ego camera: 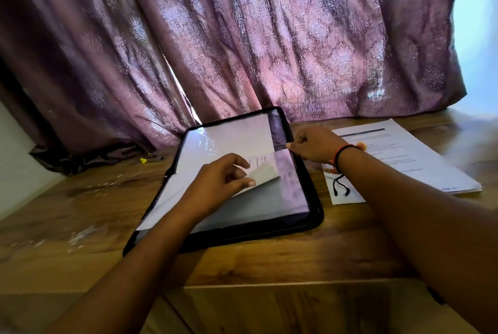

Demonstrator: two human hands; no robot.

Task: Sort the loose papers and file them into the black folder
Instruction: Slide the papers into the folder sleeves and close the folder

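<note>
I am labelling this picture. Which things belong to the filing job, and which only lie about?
Job: open black folder with clear sleeves; white paper sheet, held by the left hand; right hand pinching a sleeve edge; stack of printed white papers.
Lying about: small yellow-tipped object; patterned purple curtain.

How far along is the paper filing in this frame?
Partway. Done: the black folder lies open with a white page apparently already inside its far half. In hand: the left hand holds a sheet over the folder while the right hand pinches the clear sleeve at its right edge. Left: a stack of printed papers lies on the table, right of the folder.
</note>
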